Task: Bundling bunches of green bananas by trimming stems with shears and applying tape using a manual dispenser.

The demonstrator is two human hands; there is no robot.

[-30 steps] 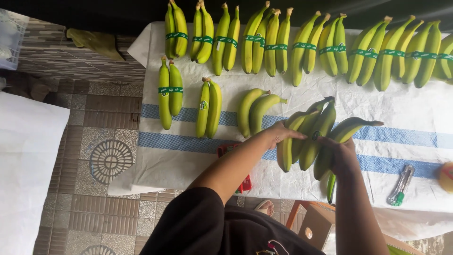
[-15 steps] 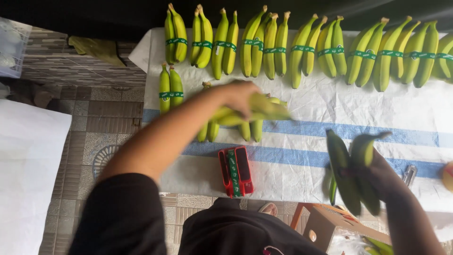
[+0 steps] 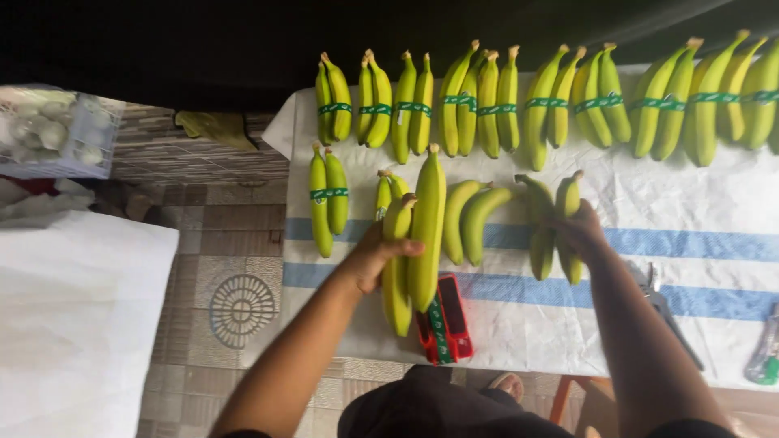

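My left hand [image 3: 375,256] grips a pair of green bananas [image 3: 414,235], held upright over the white cloth-covered table [image 3: 649,203], just above a red tape dispenser [image 3: 445,319] with green tape. My right hand [image 3: 578,230] rests on another pair of green bananas [image 3: 553,219] lying on the cloth. An unbanded pair [image 3: 471,217] lies between the two hands. A banded pair [image 3: 327,199] lies to the left. A long row of banded banana pairs [image 3: 519,97] runs along the table's far edge.
A cutter tool [image 3: 667,312] and a green-tipped tool [image 3: 767,349] lie at the right of the table. A white sheet [image 3: 73,316] covers something at the left, with a clear box [image 3: 57,130] behind it. Patterned tiles [image 3: 235,300] cover the floor.
The bunch has been split. My left hand has pulled its pair back toward me over the tape dispenser. My right hand has moved its pair up from the table edge onto the cloth.
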